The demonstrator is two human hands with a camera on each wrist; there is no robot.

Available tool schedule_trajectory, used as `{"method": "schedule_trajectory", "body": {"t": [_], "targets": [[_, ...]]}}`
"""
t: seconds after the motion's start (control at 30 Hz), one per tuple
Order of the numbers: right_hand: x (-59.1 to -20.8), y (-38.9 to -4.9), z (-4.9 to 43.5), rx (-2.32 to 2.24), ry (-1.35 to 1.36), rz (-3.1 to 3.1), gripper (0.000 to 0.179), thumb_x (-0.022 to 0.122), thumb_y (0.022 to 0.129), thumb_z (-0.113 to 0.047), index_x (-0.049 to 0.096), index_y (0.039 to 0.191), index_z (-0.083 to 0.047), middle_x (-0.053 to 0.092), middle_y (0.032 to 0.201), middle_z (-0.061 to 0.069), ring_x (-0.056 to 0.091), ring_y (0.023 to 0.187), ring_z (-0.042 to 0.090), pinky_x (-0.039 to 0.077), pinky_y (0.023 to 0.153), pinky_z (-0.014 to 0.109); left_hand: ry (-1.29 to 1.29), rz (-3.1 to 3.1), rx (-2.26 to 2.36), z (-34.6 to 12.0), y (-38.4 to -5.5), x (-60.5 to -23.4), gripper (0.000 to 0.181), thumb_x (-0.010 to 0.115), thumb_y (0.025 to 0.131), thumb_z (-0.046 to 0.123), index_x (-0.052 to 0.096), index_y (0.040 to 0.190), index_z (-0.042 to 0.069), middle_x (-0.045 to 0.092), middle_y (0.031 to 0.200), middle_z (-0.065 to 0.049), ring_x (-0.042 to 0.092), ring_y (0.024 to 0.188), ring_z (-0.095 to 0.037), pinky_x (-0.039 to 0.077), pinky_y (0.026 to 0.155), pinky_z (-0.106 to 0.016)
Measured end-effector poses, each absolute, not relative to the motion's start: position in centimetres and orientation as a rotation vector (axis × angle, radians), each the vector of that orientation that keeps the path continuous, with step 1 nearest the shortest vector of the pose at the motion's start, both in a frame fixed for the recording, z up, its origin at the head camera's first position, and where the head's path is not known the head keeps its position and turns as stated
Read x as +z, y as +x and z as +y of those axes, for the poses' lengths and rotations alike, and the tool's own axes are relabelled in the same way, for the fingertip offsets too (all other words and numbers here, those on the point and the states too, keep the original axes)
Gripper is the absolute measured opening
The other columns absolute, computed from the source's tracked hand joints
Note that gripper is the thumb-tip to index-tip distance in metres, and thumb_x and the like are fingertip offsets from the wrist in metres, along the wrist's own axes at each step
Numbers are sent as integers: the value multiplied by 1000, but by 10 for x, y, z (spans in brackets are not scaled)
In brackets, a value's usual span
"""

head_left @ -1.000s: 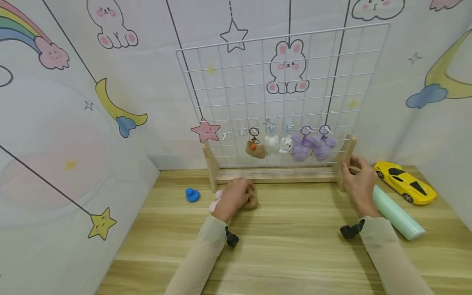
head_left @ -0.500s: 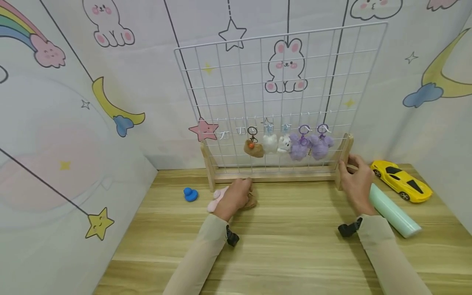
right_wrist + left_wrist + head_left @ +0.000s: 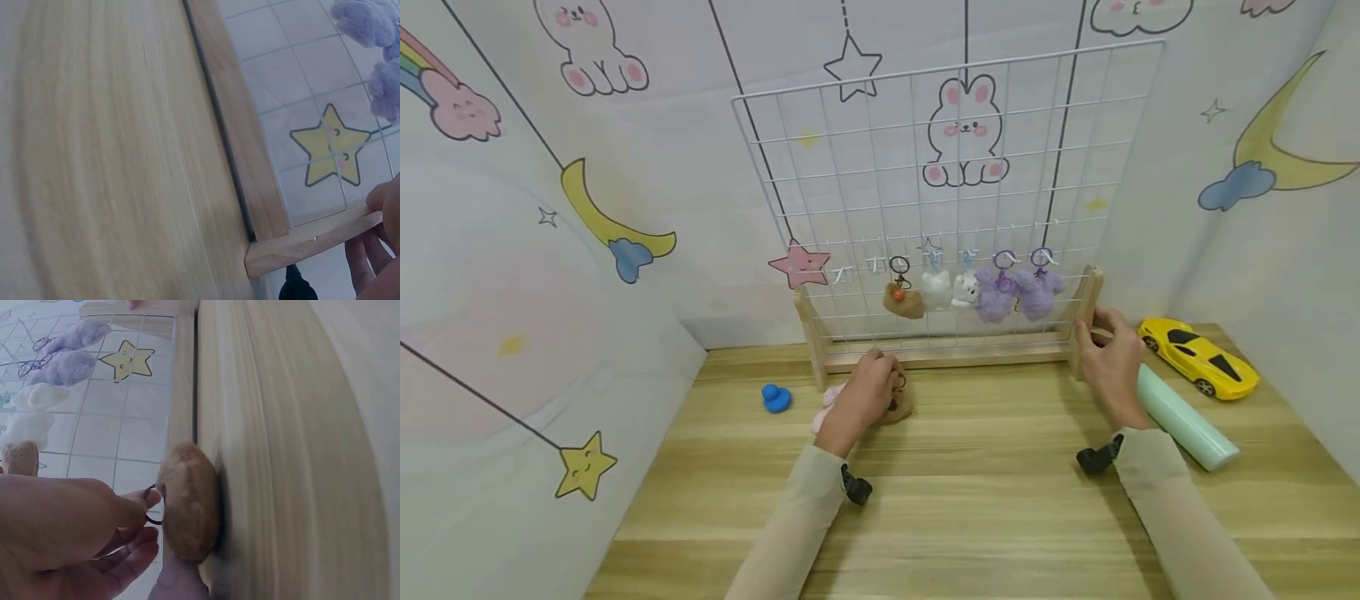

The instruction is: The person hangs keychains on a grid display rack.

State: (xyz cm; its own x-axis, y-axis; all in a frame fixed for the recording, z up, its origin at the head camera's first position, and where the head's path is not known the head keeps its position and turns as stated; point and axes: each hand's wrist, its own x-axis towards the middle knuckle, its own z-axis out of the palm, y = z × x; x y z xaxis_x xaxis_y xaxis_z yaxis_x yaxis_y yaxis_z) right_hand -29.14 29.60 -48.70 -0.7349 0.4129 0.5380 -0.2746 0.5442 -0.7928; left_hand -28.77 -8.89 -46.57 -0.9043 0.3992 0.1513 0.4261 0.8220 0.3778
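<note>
My left hand [image 3: 859, 402] pinches the dark ring [image 3: 154, 520] of a brown plush keychain [image 3: 189, 503], which sits low over the tabletop before the rack. Partly hidden by that hand is a pink plush [image 3: 821, 419]. On the right, my right hand [image 3: 1111, 360] grips the wooden end post [image 3: 312, 240] of the rack, thumb on one side and fingers on the other. The white wire grid [image 3: 951, 192] stands upright in its wooden base [image 3: 977, 354]. From its hooks hang a brown plush [image 3: 904, 302], white plushes [image 3: 936, 290] and purple plushes [image 3: 1039, 293].
Bare hooks [image 3: 842, 274] stick out at the grid's left. A blue toy duck [image 3: 777, 398] lies on the table [image 3: 970, 508] left of the rack. Right of it are a pale green cylinder [image 3: 1186, 418] and a yellow toy car [image 3: 1198, 357]. Printed cloth walls [image 3: 647, 175] enclose the table.
My left fingers have shifted on the brown plush keychain, and its dark ring now shows by them. The right hand keeps its hold on the post. The head view has swung slightly right.
</note>
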Motion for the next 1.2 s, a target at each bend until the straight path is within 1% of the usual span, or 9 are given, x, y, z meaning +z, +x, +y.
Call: {"method": "schedule_trajectory", "body": {"t": [0.1,0.3,0.4,0.63,0.73,0.87,1.0,1.1,1.2], "targets": [[-488,-293,297,1238,-93,-2065,35,70,105,-21,71,130,5,74,123,26,74,116,40,60,90,20,-628,-2874,-735,-92,-287,-466,13,61,110,9,73,111,5,66,113,-12,64,100,-25,58,86,-39],[-490,-294,299,1230,-121,-2057,34,70,106,-21,71,129,4,74,123,24,74,116,37,57,88,12,-655,-2722,-902,-97,-289,-457,13,60,110,7,73,113,3,75,107,-15,72,97,-28,60,83,-42],[-491,-295,298,1239,-111,-2053,33,70,105,-19,70,129,4,74,123,25,74,116,39,55,87,9,-639,-2657,-975,-102,-287,-451,15,61,110,7,74,116,2,77,107,-15,75,95,-28,62,83,-43],[-491,-296,297,1254,-95,-2049,33,71,105,-21,71,128,4,74,123,24,74,115,39,55,86,9,-552,-2456,-1092,-108,-285,-439,15,66,108,11,75,116,2,80,107,-14,80,97,-28,65,86,-42],[-492,-295,297,1248,-107,-2045,33,71,105,-21,71,128,3,74,123,24,75,114,39,55,86,10,-528,-2335,-1185,-107,-285,-431,16,67,108,12,74,117,1,81,107,-15,82,96,-28,66,86,-40],[-492,-296,295,1243,-101,-2047,35,70,106,-22,71,128,4,74,123,26,74,114,41,57,88,12,-500,-2149,-1320,-107,-286,-419,18,68,107,12,75,117,-1,81,102,-16,82,89,-27,65,82,-29],[-492,-296,295,1246,-104,-2048,35,70,106,-21,70,129,4,74,125,25,74,115,40,54,86,8,-493,-1953,-1455,-102,-288,-407,20,68,107,14,75,118,-2,81,98,-17,82,87,-30,62,81,-21],[-492,-296,296,1244,-111,-2046,34,71,105,-21,71,129,4,74,125,25,74,115,38,53,85,6,-478,-1836,-1538,-96,-290,-400,22,69,107,17,76,119,0,81,98,-18,81,87,-32,63,81,-22],[-492,-295,296,1237,-112,-2040,33,70,105,-21,71,128,3,74,124,24,75,115,37,55,87,9,-454,-1743,-1607,-91,-292,-395,23,70,107,18,77,120,1,81,99,-19,82,87,-32,64,80,-26]]}}
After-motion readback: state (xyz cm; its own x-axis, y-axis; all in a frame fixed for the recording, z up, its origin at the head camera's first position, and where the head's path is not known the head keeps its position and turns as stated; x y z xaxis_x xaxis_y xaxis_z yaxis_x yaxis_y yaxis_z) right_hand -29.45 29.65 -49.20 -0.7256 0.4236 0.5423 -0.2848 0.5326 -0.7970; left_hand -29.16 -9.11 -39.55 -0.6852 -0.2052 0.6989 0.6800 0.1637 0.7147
